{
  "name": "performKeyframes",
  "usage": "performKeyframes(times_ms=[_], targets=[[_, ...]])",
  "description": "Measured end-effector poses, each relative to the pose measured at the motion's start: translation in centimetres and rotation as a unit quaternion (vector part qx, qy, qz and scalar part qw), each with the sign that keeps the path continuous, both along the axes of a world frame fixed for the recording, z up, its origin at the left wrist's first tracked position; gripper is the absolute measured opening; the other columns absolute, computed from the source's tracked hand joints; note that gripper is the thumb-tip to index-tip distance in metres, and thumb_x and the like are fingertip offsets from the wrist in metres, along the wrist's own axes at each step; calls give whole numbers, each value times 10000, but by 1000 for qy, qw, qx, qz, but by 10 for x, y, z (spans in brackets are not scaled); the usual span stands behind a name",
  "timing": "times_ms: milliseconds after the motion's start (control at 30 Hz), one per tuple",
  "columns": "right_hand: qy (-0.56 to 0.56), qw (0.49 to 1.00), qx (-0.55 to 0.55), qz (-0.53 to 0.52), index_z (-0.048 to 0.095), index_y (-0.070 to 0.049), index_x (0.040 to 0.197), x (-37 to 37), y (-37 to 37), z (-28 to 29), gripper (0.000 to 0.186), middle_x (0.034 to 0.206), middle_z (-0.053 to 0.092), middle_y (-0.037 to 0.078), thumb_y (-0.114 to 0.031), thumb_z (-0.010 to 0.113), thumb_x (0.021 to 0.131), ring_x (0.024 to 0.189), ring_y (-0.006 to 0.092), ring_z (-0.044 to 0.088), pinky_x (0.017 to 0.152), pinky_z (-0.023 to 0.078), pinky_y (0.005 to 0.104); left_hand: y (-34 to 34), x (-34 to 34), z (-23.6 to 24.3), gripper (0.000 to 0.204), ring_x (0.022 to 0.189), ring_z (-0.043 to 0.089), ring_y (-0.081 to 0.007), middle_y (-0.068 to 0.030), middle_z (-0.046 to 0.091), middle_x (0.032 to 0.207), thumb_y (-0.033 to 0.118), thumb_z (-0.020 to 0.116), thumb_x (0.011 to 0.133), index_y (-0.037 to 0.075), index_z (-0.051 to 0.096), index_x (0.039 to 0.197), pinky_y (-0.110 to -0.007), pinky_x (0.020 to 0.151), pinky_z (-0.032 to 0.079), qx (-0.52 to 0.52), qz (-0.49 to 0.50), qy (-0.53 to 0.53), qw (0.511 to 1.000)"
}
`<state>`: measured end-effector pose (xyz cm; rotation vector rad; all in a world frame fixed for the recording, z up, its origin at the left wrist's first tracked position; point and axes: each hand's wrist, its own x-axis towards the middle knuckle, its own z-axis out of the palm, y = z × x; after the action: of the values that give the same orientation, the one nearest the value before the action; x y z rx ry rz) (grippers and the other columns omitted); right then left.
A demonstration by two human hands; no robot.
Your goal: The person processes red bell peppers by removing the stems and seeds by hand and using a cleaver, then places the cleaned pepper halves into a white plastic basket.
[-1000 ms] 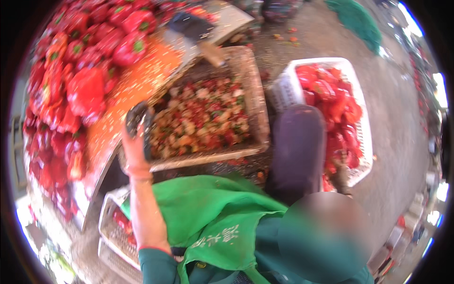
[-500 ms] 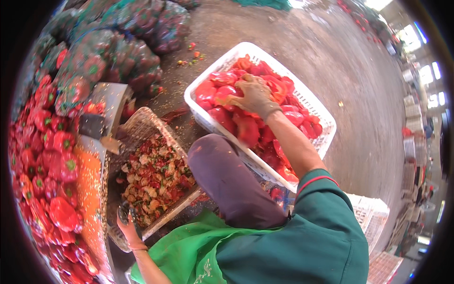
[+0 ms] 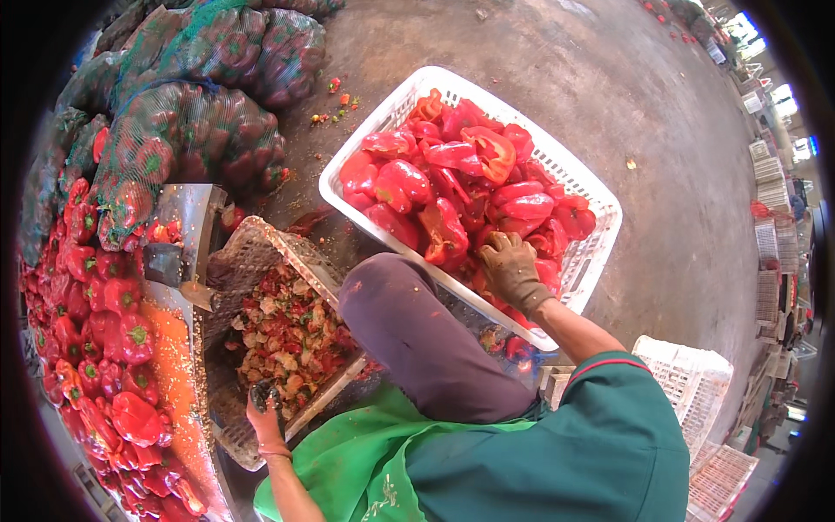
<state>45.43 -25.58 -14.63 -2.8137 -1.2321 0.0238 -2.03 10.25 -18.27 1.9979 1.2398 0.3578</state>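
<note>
My right hand point(image 3: 511, 268), in a brownish work glove, is at the near right side of a white plastic crate point(image 3: 609, 235). Its fingers curl down onto the halved or opened red bell peppers point(image 3: 444, 226) heaped inside; the fingertips are partly hidden among them. My left hand point(image 3: 265, 418) is low on the left, by the near edge of a dirty crate point(image 3: 248, 252) that holds pepper cores and seedy scraps point(image 3: 283, 344). Its fingers are closed round a small dark object point(image 3: 263, 396), too unclear to name.
Whole red bell peppers point(image 3: 130, 339) pile up at the left beside a seed-strewn orange surface point(image 3: 170, 357). Full green net sacks point(image 3: 187, 130) stand behind them. A metal ledge point(image 3: 196, 209) carries a dark blade-like piece point(image 3: 163, 263). Another white crate point(image 3: 687, 383) stands at my right.
My right hand has drawn back toward me across the peppers, its spread fingers now curled. The peppers under it have shifted. My left hand stays by the scrap crate, still closed.
</note>
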Motion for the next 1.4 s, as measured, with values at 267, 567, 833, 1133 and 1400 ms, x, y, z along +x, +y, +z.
performKeyframes(times_ms=[267, 567, 833, 1133, 1400], targets=[[90, 995, 32, -35, 639, -170, 1023, 6, 11, 7, 288, 1138, 588, 92, -304, 666, 769, 1047, 310, 565, 791, 479, 485, 1, 3, -13, 434, 967, 655, -299, -161, 685, 1018, 11, 725, 763, -14, 596, 1177, -373, 867, 491, 24, -33, 45, 998], [297, 904, 255, -174, 588, 61, 1086, 24, 68, 31, 536, 984, 660, 276, -392, 707, 826, 951, 417, 644, 798, 520, 449, -27, 27, 23, 369, 914, 667, -289, -154, 689, 989, -27, 709, 764, -3, 619, 1120, -366, 825, 501, 22, -95, 86, 992], [336, 888, 264, -169, 581, 62, 1009, 33, 69, 19, 492, 842, 652, 218, -367, 721, 813, 773, 296, 672, 630, 552, 383, -29, 30, 21, 430, 904, 669, -300, -161, 686, 1001, -25, 721, 754, 5, 598, 1165, -377, 806, 510, 27, -118, 80, 989], [480, 817, 265, -179, 573, 55, 1019, 32, 61, 32, 413, 877, 612, 108, -297, 681, 832, 738, 194, 647, 571, 594, 354, -30, 35, 19, 440, 888, 669, -307, -178, 679, 994, -25, 721, 739, -5, 587, 1158, -375, 795, 516, 28, -147, 90, 985], [696, 540, 429, -201, 541, 24, 1148, 8, 59, 75, 319, 1087, 599, 127, -204, 549, 926, 979, 248, 638, 814, 579, 452, -33, 74, 63, 405, 897, 662, -256, -172, 679, 1008, -59, 650, 791, -37, 565, 1186, -340, 847, 501, 110, -110, -5, 988]])
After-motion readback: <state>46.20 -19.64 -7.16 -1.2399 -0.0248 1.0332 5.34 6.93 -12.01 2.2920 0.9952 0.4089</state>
